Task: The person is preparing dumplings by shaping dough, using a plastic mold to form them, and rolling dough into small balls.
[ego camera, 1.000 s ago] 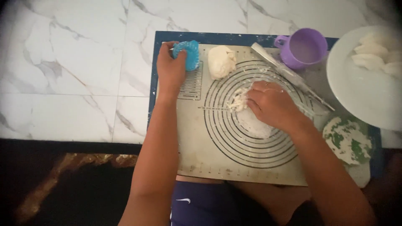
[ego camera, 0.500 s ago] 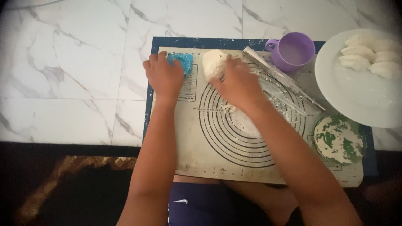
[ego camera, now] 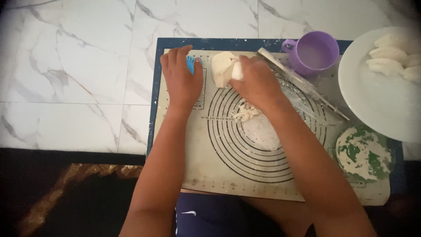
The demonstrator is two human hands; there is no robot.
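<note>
your left hand [ego camera: 182, 81] lies palm-down near the mat's far left corner, fingers spread fairly wide and flat over a small blue plastic piece [ego camera: 191, 64], of which only a sliver shows between your fingers; whether you grip it or just press on it cannot be told. your right hand [ego camera: 258, 83] sits just beside it toward the middle of the far edge, fingers curled around a pale lump of dough [ego camera: 222, 68], which rests on the baking mat [ego camera: 206, 175] just outside the far rim of the printed rings. a few loose dough scraps [ego camera: 244, 114] lie inside the rings, just below your right wrist, next to a floury smear [ego camera: 263, 131] near the centre of the circles. the mat itself lies on a white marble floor [ego camera: 79, 66], its near edge over your lap. beyond your right hand a long flour-dusted rolling stick [ego camera: 307, 87] runs slantwise from the far edge toward the right edge. a purple cup [ego camera: 313, 52] stands at the far right corner, touching the stick's far end or nearly so. a white plate [ego camera: 372, 101] overhangs the right edge, carrying shaped dough pieces [ego camera: 388, 59] along its far side. a green floury dish [ego camera: 363, 153] sits near the near right corner.
</note>
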